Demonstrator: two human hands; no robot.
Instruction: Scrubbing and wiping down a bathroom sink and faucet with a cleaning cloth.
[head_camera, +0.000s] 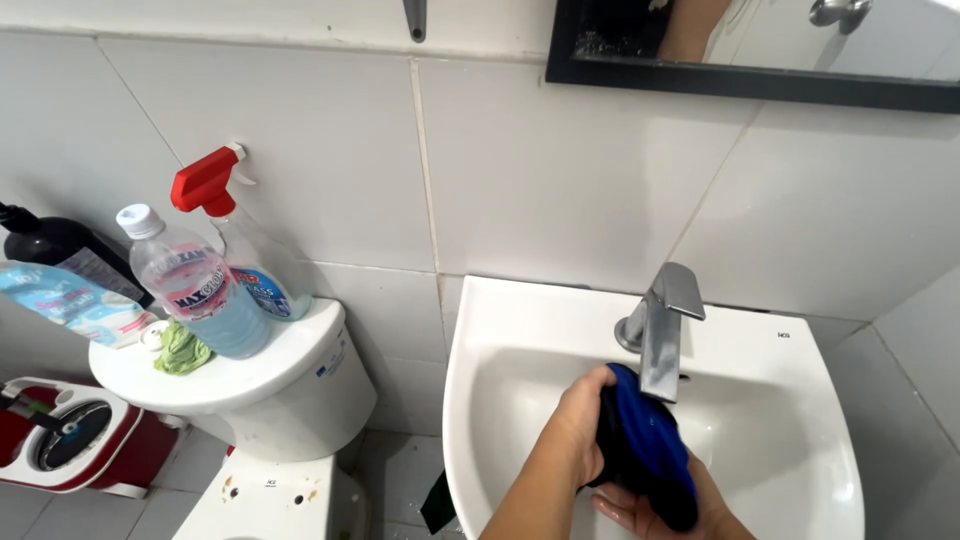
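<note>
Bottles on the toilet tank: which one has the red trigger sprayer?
The clear spray bottle against the wall tiles. The bottle of blue liquid in front has a white screw cap; the black bottle at far left has a black top.

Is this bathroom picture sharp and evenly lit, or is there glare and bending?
Head view: bright, even light, soft shadows; glare on the white ceramic sink and metal tap; tile lines bow at the edges; both hands, left and right, gripping the blue-black cloth, look sharp.

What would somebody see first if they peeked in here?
Probably the two hands in the white ceramic sink: the left hand and right hand grip a bright blue and black cloth under the silver metal tap. Next, the red-topped clear spray bottle on the white toilet tank, left.
</note>
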